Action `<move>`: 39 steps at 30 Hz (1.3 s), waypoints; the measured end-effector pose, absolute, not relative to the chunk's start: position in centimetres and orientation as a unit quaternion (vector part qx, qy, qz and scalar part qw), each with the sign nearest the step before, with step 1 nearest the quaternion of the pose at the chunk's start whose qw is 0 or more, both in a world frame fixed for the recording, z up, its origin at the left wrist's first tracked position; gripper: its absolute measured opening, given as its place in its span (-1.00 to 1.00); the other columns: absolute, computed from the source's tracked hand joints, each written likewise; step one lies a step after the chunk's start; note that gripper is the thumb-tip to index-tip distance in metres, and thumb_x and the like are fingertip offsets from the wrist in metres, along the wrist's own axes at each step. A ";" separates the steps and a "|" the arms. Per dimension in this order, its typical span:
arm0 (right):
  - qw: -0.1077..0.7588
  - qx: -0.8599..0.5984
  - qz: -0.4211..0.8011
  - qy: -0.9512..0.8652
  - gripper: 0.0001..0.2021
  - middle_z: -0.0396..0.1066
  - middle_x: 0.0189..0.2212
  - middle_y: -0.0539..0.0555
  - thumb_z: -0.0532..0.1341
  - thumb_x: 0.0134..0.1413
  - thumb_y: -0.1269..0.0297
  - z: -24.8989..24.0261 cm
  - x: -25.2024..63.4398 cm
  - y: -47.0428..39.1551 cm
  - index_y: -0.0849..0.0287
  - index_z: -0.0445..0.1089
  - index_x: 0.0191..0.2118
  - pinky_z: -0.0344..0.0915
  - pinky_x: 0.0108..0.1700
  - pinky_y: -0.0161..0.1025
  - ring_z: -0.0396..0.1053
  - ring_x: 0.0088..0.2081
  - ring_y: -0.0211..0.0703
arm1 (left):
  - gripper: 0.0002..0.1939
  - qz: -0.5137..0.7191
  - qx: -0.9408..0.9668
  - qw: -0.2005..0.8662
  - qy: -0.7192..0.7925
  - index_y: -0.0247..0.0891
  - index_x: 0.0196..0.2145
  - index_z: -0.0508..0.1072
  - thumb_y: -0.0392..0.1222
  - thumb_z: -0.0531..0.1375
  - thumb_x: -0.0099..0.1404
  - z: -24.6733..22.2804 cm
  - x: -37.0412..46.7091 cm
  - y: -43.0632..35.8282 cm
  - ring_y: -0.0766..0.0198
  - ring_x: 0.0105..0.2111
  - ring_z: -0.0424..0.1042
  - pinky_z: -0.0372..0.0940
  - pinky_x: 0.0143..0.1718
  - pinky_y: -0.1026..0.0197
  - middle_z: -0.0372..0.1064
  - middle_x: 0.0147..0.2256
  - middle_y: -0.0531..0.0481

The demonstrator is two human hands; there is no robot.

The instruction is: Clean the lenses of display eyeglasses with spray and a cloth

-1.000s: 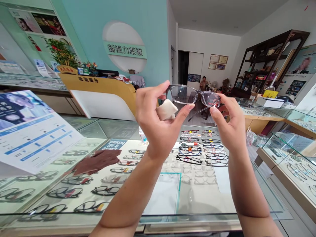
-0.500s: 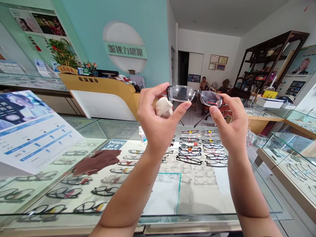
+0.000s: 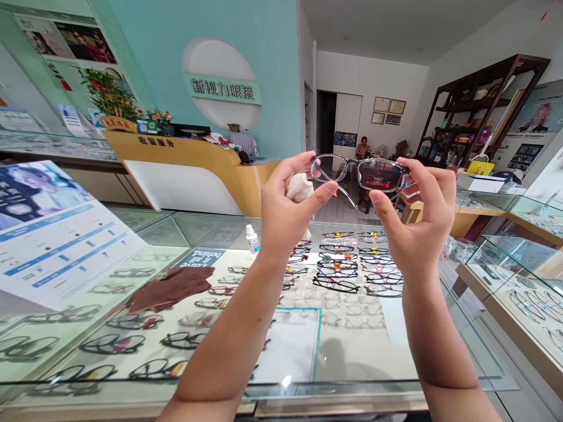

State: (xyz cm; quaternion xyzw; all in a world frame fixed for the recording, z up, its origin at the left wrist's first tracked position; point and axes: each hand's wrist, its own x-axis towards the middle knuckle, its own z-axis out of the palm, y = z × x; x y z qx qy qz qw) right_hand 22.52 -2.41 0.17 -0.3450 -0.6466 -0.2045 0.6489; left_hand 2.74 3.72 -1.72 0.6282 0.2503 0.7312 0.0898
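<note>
Above the glass display case, eyeglasses: clear-framed pair, held up well apart from the glass top, red lettering on one lens, a temple slanting down beneath.
Left hand: grasping the end of the frame on its side between thumb and finger, above the case, with a white cloth tucked in the same hand.
Right hand: grasping the other end at the outer corner; whether its thumb presses the lower rim I cannot tell.
Step in hand: seemingly a two-handed hold for looking the lenses over.
Next move: likely calls for one hand to steady the frame by its edge before the other lets go, fingertips off the lenses.
White bottle: upright on the case, towards its far side.
Brown cloth: lying crumpled on the case, left part.
Spectacle rows: laid out in the case, beneath the hands.
Yellow-topped counter: beyond the case.
</note>
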 end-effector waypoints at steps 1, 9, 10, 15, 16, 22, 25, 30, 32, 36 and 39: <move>0.646 -0.344 -0.218 -0.645 -0.55 0.37 -0.07 0.16 0.33 0.28 -0.05 0.1 22.5 -2.4 -0.10 0.48 0.23 0.52 -0.03 0.16 0.42 -0.01 0.12 | -0.38 0.726 0.636 0.094 0.244 -0.04 0.14 0.54 0.26 0.47 0.22 -1.8 2.7 4.1 0.11 -0.03 0.61 0.57 -0.12 0.13 0.59 0.01 -0.13; 0.617 -0.350 -0.251 -0.659 -0.50 0.33 -0.03 0.18 0.36 0.23 -0.08 -0.3 22.3 -2.2 -0.23 0.45 0.26 0.50 0.01 0.19 0.38 0.12 0.25 | -0.27 0.710 0.662 0.096 0.219 0.08 0.25 0.41 0.41 0.38 0.25 -2.5 3.0 5.9 0.05 0.05 0.61 0.55 -0.02 0.08 0.52 0.17 -0.15; 0.615 -0.349 -0.248 -0.662 -0.50 0.33 -0.02 0.18 0.35 0.23 -0.07 -0.3 22.3 -2.2 -0.23 0.45 0.26 0.49 0.02 0.20 0.38 0.12 0.26 | -0.25 0.711 0.662 0.095 0.219 0.09 0.26 0.39 0.43 0.37 0.24 -2.6 3.1 6.0 0.04 0.05 0.62 0.55 -0.02 0.07 0.51 0.17 -0.16; 0.610 -0.347 -0.246 -0.668 -0.54 0.33 -0.01 0.17 0.33 0.25 -0.07 -0.1 22.2 -2.5 -0.21 0.48 0.23 0.47 0.08 0.25 0.38 0.13 0.27 | -0.23 0.717 0.663 0.079 0.198 0.13 0.29 0.34 0.46 0.33 0.25 -2.6 3.4 6.2 0.00 0.11 0.60 0.55 -0.04 0.10 0.50 0.19 -0.17; 0.608 -0.351 -0.245 -0.669 -0.54 0.33 -0.01 0.17 0.33 0.25 -0.08 -0.1 22.2 -2.5 -0.21 0.49 0.23 0.46 0.08 0.25 0.38 0.13 0.27 | -0.23 0.721 0.661 0.076 0.196 0.13 0.29 0.33 0.46 0.33 0.26 -2.6 3.5 6.2 0.00 0.12 0.59 0.55 -0.04 0.10 0.50 0.19 -0.17; 0.621 -0.344 -0.189 -0.679 -0.48 0.37 0.09 0.21 0.34 0.25 -0.04 -0.1 22.4 -2.3 -0.18 0.42 0.29 0.48 0.07 0.22 0.36 0.16 0.25 | -0.16 0.734 0.637 0.035 0.232 0.13 0.31 0.27 0.43 0.39 0.21 -2.7 3.4 6.1 0.06 -0.02 0.61 0.53 -0.09 0.09 0.43 0.22 -0.17; 0.632 -0.341 -0.153 -0.679 -0.46 0.39 0.15 0.19 0.32 0.28 -0.03 -0.2 22.6 -1.6 -0.16 0.37 0.33 0.50 0.00 0.16 0.40 0.12 0.17 | -0.13 0.764 0.604 -0.014 0.226 0.09 0.29 0.27 0.44 0.41 0.17 -2.8 3.4 5.5 0.08 -0.05 0.59 0.52 -0.07 0.04 0.37 0.24 -0.17; 0.642 -0.323 -0.097 -0.688 -0.49 0.42 0.22 0.13 0.31 0.33 0.03 -0.5 23.0 -0.4 -0.17 0.34 0.35 0.51 -0.08 0.01 0.46 0.07 0.06 | -0.11 0.787 0.557 -0.089 0.250 -0.02 0.26 0.29 0.40 0.45 0.14 -2.8 4.1 3.8 -0.08 0.19 0.44 0.48 0.05 -0.03 0.32 0.24 -0.21; 0.643 -0.321 -0.085 -0.690 -0.50 0.43 0.24 0.11 0.31 0.34 0.04 -0.6 23.0 -0.2 -0.19 0.35 0.34 0.51 -0.10 -0.01 0.47 0.06 0.05 | -0.12 0.788 0.551 -0.099 0.256 -0.05 0.26 0.29 0.38 0.47 0.15 -2.7 4.4 3.2 -0.13 0.27 0.37 0.46 0.09 -0.05 0.31 0.25 -0.23; 0.647 -0.324 -0.070 -0.687 -0.50 0.45 0.25 0.08 0.33 0.33 0.04 -0.6 22.9 -0.5 -0.24 0.37 0.34 0.51 -0.10 -0.02 0.49 0.05 0.03 | -0.14 0.793 0.547 -0.099 0.247 -0.06 0.27 0.30 0.32 0.47 0.18 -2.7 4.5 3.0 -0.12 0.28 0.36 0.44 0.12 -0.05 0.30 0.26 -0.22; 0.654 -0.328 -0.069 -0.678 -0.50 0.47 0.23 0.07 0.34 0.32 0.03 -0.5 22.7 -0.8 -0.25 0.39 0.34 0.51 -0.09 -0.01 0.50 0.02 0.01 | -0.15 0.791 0.550 -0.085 0.253 -0.08 0.27 0.33 0.31 0.48 0.18 -2.8 4.3 3.3 -0.05 0.15 0.45 0.45 0.06 -0.01 0.32 0.23 -0.21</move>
